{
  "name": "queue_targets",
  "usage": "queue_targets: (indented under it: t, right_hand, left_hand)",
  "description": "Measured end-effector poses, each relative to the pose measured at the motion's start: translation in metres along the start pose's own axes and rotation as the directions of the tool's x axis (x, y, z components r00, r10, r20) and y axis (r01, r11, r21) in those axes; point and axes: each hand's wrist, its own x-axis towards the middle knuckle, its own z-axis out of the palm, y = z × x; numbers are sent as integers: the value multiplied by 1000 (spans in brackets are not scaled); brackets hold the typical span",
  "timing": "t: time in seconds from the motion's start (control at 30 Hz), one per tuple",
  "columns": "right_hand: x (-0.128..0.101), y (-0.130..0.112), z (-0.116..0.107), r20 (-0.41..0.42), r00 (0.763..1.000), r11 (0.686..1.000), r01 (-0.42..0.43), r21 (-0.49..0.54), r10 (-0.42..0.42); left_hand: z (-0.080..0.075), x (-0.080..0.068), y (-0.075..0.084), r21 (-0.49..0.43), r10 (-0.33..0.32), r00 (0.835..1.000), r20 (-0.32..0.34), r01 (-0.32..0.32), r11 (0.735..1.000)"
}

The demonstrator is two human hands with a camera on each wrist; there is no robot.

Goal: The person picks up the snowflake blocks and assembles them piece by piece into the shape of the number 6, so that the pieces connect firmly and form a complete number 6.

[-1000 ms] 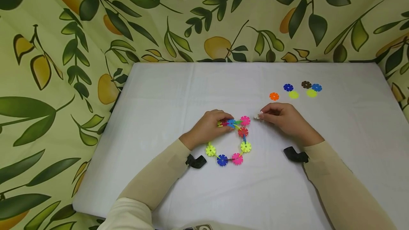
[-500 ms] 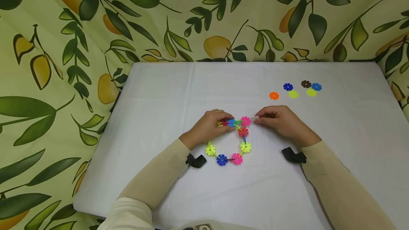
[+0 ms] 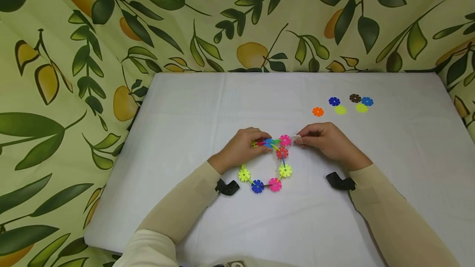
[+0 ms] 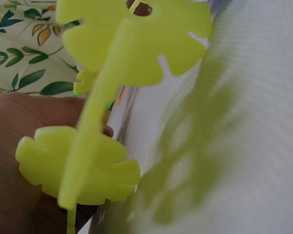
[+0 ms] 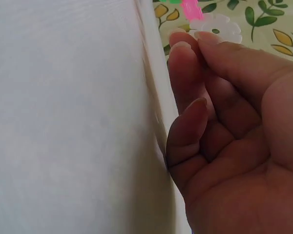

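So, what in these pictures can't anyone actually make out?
- Right wrist view: part of the white notched disc, hidden behind the right hand.
- Head view: some of the linked notched discs, covered by the left hand.
- Head view: whether the white notched disc is slotted into the pink notched disc, too small.
- Left wrist view: the upper yellow notched disc's top, cut off by the frame.

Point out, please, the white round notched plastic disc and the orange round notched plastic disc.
White round notched plastic disc (image 5: 226, 27): right wrist view, flat face beside the hole.
Orange round notched plastic disc (image 3: 316, 112): head view, upper face.
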Motion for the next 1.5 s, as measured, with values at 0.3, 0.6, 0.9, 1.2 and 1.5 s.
queue_targets:
  t: [0.3, 0.6, 0.9, 1.2, 1.5]
  right_hand:
    - [1, -3, 6, -29, 999, 1000, 16, 3, -16]
    - [2, -5, 9, -4, 1000, 1000, 11, 16, -11]
    - [2, -7, 10, -11, 1000, 999, 10, -40, -10]
    - [4, 7, -10, -137, 990, 999, -38, -27, 34]
    - [11, 30, -30, -358, 932, 998, -48, 49, 62]
  left_hand:
    - [0, -1, -3, -8, 37, 999, -7, -37, 999]
    - [-2, -2, -2, -10, 63, 998, 10, -63, 998]
    - [0, -1, -3, -14, 39, 999, -5, -39, 999]
    - [2, 1, -3, 5, -17, 1000, -3, 17, 1000]
    - [3, 1, -2, 21, -57, 998, 22, 57, 998]
